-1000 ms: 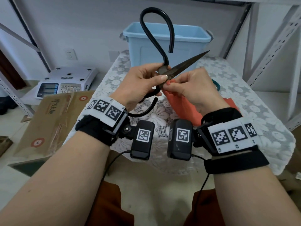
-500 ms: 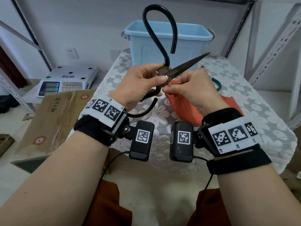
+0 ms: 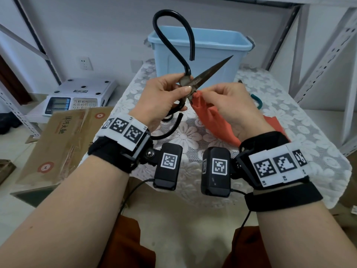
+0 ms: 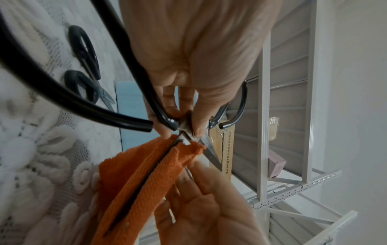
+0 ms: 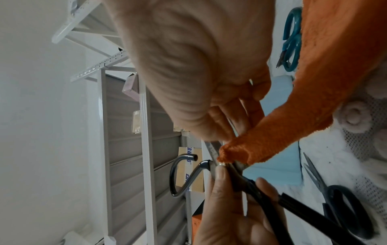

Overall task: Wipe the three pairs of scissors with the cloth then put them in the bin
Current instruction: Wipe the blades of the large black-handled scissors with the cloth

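Wiping comes first: the left hand (image 3: 164,97) pinches the big scissors (image 3: 204,76) in the air, the right hand (image 3: 229,105) squeezes the orange cloth (image 3: 214,122) on a blade. Next, slide toward the tip, then the bin (image 3: 201,45).

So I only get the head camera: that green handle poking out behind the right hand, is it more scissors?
Observer: Yes, the right wrist camera shows whole green scissors lying on the tablecloth.
Visitor: Is there a third pair?
Observer: Yes, dark-handled scissors lie there too, past the left hand.
Visitor: Where's the big scissors' other blade?
Observer: Inside a fold of the orange cloth, pinched by the right hand.
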